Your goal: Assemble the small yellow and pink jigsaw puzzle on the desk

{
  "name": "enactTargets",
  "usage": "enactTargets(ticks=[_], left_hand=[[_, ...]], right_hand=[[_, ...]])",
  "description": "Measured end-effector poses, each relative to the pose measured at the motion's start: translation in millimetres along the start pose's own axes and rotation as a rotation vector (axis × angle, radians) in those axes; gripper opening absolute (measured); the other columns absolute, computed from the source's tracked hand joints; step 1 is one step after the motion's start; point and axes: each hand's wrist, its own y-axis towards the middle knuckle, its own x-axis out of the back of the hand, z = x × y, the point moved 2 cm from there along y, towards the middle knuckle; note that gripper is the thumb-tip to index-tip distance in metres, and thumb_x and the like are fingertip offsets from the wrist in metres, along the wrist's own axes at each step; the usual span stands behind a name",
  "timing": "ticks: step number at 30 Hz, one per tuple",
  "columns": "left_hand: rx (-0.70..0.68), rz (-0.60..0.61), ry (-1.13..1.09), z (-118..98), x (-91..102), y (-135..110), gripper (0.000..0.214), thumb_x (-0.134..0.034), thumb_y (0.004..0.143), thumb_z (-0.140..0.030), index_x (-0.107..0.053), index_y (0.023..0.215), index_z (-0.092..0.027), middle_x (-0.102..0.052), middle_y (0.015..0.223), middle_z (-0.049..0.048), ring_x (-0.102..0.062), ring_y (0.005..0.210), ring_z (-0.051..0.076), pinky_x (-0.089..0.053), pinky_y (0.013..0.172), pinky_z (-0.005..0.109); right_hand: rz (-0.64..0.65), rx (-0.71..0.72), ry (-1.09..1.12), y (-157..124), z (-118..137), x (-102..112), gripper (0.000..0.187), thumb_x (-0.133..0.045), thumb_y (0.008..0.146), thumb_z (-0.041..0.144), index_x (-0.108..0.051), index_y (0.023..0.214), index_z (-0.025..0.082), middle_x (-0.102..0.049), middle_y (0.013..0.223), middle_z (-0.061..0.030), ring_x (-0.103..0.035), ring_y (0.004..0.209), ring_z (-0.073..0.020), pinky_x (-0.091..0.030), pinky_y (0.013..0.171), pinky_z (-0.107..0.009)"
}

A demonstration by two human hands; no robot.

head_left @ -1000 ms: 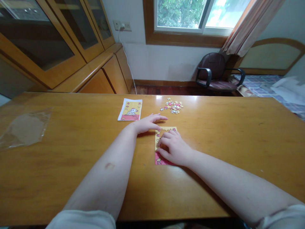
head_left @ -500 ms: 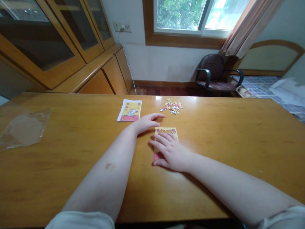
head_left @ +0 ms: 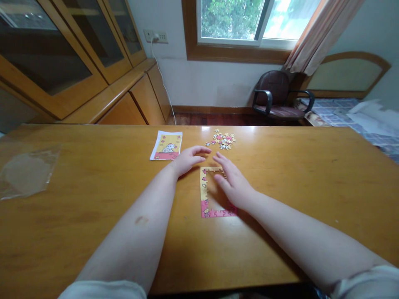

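Note:
A jigsaw puzzle border [head_left: 204, 193], yellow above and pink below, lies on the table with bare wood inside it. Over its right side hovers my right hand [head_left: 233, 180], fingers apart and holding nothing; it hides part of the right edge. My left hand [head_left: 189, 160] is beyond the border's upper left corner, its fingers stretched toward the right and nothing in them. Just past both hands lies a loose heap of puzzle pieces [head_left: 226, 140] in yellow, pink and white. The reference picture [head_left: 168, 146], showing a white animal on yellow and pink, lies beside my left hand.
A clear plastic bag [head_left: 28, 172] lies flat at the left of the wooden table [head_left: 124, 249]. Behind the table's far edge are a cabinet [head_left: 124, 91] on the left and an armchair [head_left: 277, 95] on the right.
My right hand has lifted off the puzzle border and moved forward, uncovering its left and bottom sides. My left hand has stayed nearly in place, its fingers still extended.

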Motion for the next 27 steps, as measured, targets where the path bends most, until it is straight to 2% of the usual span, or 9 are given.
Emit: enactTargets(ticks=[3, 6, 9, 12, 14, 20, 24, 27], left_hand=[[-0.025, -0.012, 0.008, -2, -0.3, 0, 0.041, -0.058, 0.072, -0.021, -0.065, 0.112, -0.018, -0.063, 0.127, 0.0085, -0.053, 0.122, 0.025, -0.033, 0.111, 0.046], [-0.041, 0.011, -0.016, -1, -0.9, 0, 0.042, -0.057, 0.072, -0.022, -0.065, 0.113, -0.019, -0.062, 0.128, 0.0076, -0.052, 0.124, 0.025, -0.031, 0.112, 0.046], [-0.04, 0.07, -0.061, 2, -3.6, 2, 0.044, -0.058, 0.071, -0.023, -0.064, 0.115, -0.019, -0.061, 0.13, 0.0082, -0.05, 0.126, 0.026, -0.03, 0.112, 0.045], [-0.024, 0.097, -0.071, 3, -11.2, 3, 0.045, -0.058, 0.071, -0.024, -0.064, 0.115, -0.019, -0.06, 0.131, 0.0078, -0.048, 0.128, 0.027, -0.029, 0.113, 0.045], [-0.011, 0.072, -0.039, 1, -18.3, 3, 0.044, -0.056, 0.073, -0.026, -0.064, 0.115, -0.02, -0.061, 0.131, 0.0067, -0.048, 0.128, 0.027, -0.028, 0.113, 0.045], [0.026, 0.019, 0.049, -6, -33.2, 1, 0.042, -0.052, 0.074, -0.027, -0.064, 0.114, -0.019, -0.063, 0.127, 0.0068, -0.049, 0.126, 0.027, -0.031, 0.112, 0.044], [0.006, 0.035, 0.011, -7, -34.2, 0, 0.041, -0.052, 0.074, -0.026, -0.064, 0.113, -0.019, -0.062, 0.128, 0.0066, -0.049, 0.125, 0.027, -0.029, 0.113, 0.044], [-0.008, 0.067, -0.012, -7, -35.4, -2, 0.042, -0.053, 0.073, -0.024, -0.064, 0.113, -0.019, -0.062, 0.128, 0.0065, -0.05, 0.124, 0.027, -0.033, 0.111, 0.044]], right_hand=[[-0.261, -0.226, 0.34, 10, -28, 0, 0.054, -0.03, 0.096, 0.054, -0.047, 0.136, 0.022, -0.049, 0.142, -0.0113, -0.041, 0.135, -0.0224, -0.03, 0.114, -0.048], [-0.367, -0.334, 0.576, 16, -51, -11, 0.059, -0.026, 0.095, 0.06, -0.049, 0.132, 0.021, -0.053, 0.136, -0.0108, -0.048, 0.129, -0.0214, -0.035, 0.111, -0.046], [-0.363, -0.302, 0.62, 19, -60, -21, 0.067, -0.019, 0.094, 0.065, -0.045, 0.136, 0.019, -0.052, 0.137, -0.012, -0.047, 0.129, -0.0213, -0.038, 0.109, -0.044], [-0.349, -0.257, 0.515, 19, -60, -26, 0.076, -0.009, 0.091, 0.069, -0.039, 0.141, 0.02, -0.048, 0.14, -0.0132, -0.047, 0.13, -0.0215, -0.041, 0.106, -0.043], [-0.358, -0.244, 0.459, 19, -58, -27, 0.079, -0.008, 0.09, 0.072, -0.037, 0.143, 0.021, -0.047, 0.141, -0.0134, -0.047, 0.129, -0.022, -0.042, 0.105, -0.043], [-0.387, -0.257, 0.505, 22, -53, -29, 0.069, -0.012, 0.094, 0.064, -0.04, 0.14, 0.021, -0.05, 0.138, -0.0129, -0.045, 0.129, -0.0221, -0.038, 0.106, -0.045], [-0.42, -0.296, 0.607, 25, -54, -31, 0.066, -0.013, 0.095, 0.062, -0.045, 0.135, 0.02, -0.051, 0.137, -0.0121, -0.046, 0.128, -0.0214, -0.037, 0.107, -0.044], [-0.434, -0.308, 0.642, 26, -54, -32, 0.065, -0.015, 0.094, 0.062, -0.046, 0.133, 0.02, -0.051, 0.136, -0.0114, -0.047, 0.126, -0.0207, -0.039, 0.105, -0.042]])
